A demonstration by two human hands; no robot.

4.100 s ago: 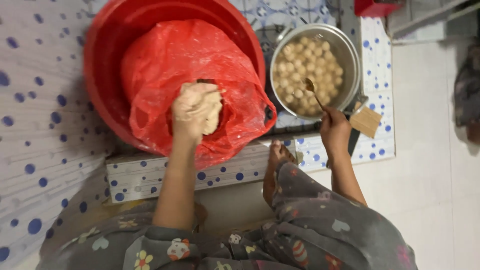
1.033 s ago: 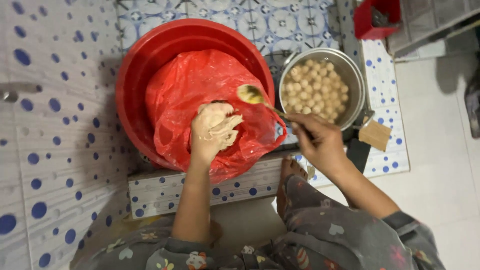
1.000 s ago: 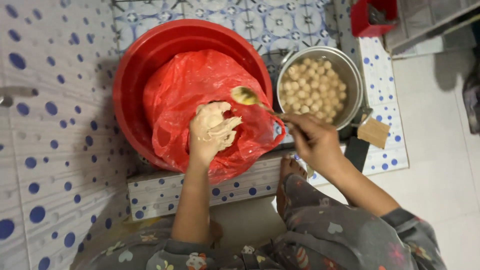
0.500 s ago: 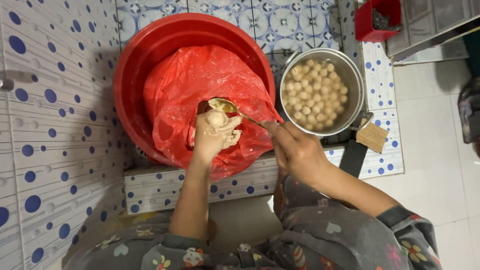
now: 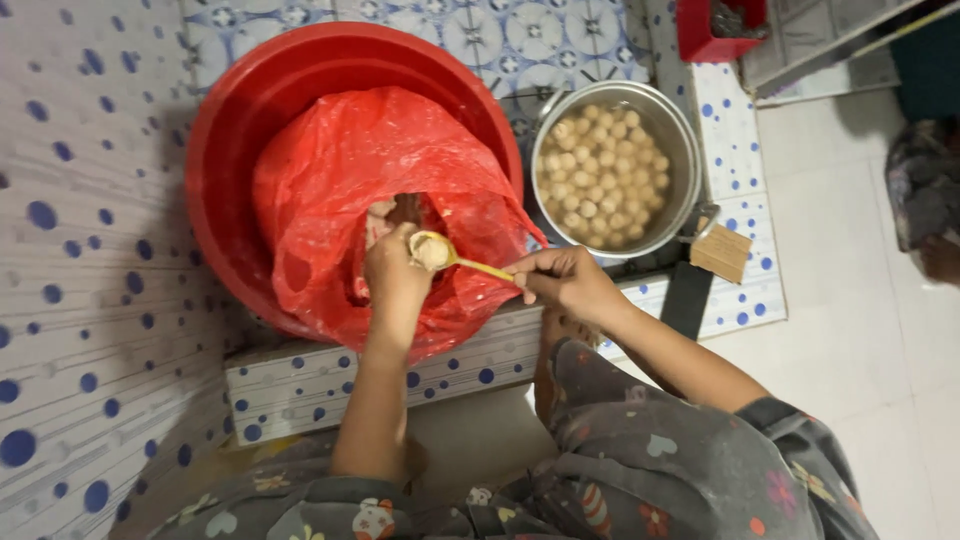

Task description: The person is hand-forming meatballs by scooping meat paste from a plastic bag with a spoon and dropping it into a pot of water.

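1. A brass spoon (image 5: 445, 257) is pinched by the handle in the right hand (image 5: 565, 285).
2. Its paste-loaded bowl is pressed against the left hand (image 5: 395, 275), fingers curled shut, over the red bag (image 5: 340, 170).

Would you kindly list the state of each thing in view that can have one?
red plastic bag: open at the top, sitting in the basin.
red basin: upright, holding the bag.
metal pot: uncovered, full of pale balls.
spoon: loaded with paste, bowl against the left hand.
left hand: closed around paste over the bag.
right hand: gripping the spoon handle.
red box: open.
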